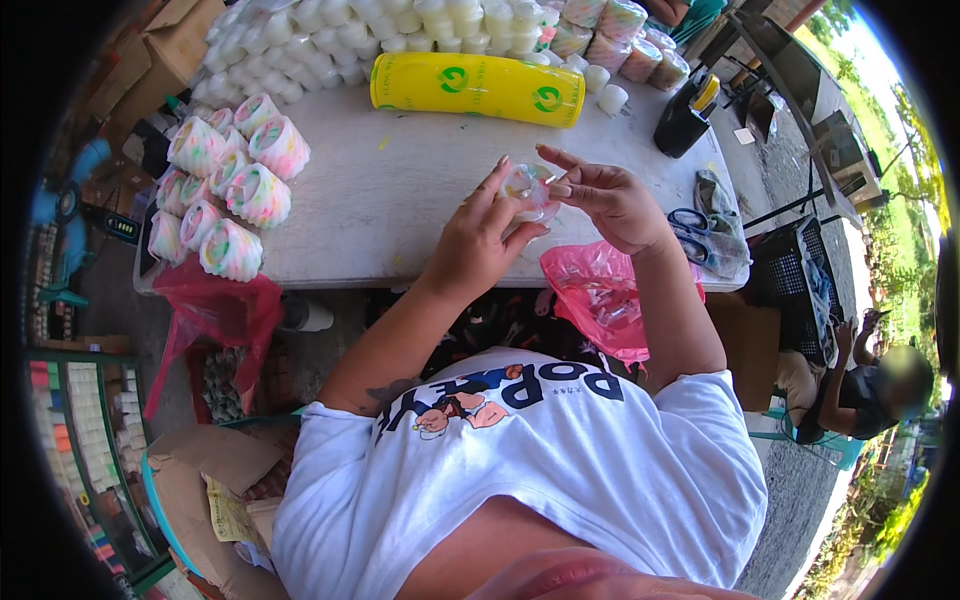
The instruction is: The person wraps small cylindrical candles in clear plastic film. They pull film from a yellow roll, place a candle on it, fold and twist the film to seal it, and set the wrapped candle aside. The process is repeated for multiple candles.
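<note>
My left hand (484, 232) holds a small round piece wrapped in clear plastic film (531, 191), white with coloured specks, above the near middle of the table. Its fingers and thumb curl around the left and lower sides. From the right, my right hand (611, 199) reaches in, thumb and a finger pinched together at the edge of the film, while another finger points outward. A yellow roll of cling wrap (480, 88) lies across the table beyond both hands. Under my right forearm, a pink plastic bag (600, 292) with clear scraps inside hangs over the table's front edge.
Ridged white cups with coloured specks (225, 176) are piled on the left. Many white cylinders (337, 45) fill the back. Scissors (688, 234) lie beside a grey cloth (720, 225); a black holder (684, 116) stands behind. A seated person (847, 397) is at right.
</note>
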`<state>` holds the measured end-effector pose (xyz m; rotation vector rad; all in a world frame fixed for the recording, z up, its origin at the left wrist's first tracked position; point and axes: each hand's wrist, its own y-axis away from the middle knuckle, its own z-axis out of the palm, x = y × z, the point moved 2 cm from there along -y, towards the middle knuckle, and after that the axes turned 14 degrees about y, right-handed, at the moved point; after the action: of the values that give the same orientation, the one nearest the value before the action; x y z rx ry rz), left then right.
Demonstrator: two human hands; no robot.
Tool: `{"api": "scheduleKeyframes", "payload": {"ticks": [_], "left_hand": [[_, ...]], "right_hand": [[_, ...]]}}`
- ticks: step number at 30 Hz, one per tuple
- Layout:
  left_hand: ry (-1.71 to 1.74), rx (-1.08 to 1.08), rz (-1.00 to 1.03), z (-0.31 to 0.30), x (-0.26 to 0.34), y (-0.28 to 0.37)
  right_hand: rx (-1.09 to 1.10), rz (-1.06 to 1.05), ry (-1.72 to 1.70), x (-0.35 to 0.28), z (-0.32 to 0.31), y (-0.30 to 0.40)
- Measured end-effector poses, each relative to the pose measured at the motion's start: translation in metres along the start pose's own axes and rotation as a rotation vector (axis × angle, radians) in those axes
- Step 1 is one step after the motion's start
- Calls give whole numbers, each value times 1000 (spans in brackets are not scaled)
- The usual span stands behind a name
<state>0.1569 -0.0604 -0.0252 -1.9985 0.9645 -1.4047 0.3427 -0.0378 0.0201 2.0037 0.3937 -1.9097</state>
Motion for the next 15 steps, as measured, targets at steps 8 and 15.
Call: {"api": "scheduleKeyframes", "payload": {"ticks": [8,15], "left_hand": [[-15,-4,8,0,-2,1],[-43,-15,38,0,-4,2]], "right_hand": [[86,-165,158,20,3,-19],[-79,-244,182,23,-2,-28]]}}
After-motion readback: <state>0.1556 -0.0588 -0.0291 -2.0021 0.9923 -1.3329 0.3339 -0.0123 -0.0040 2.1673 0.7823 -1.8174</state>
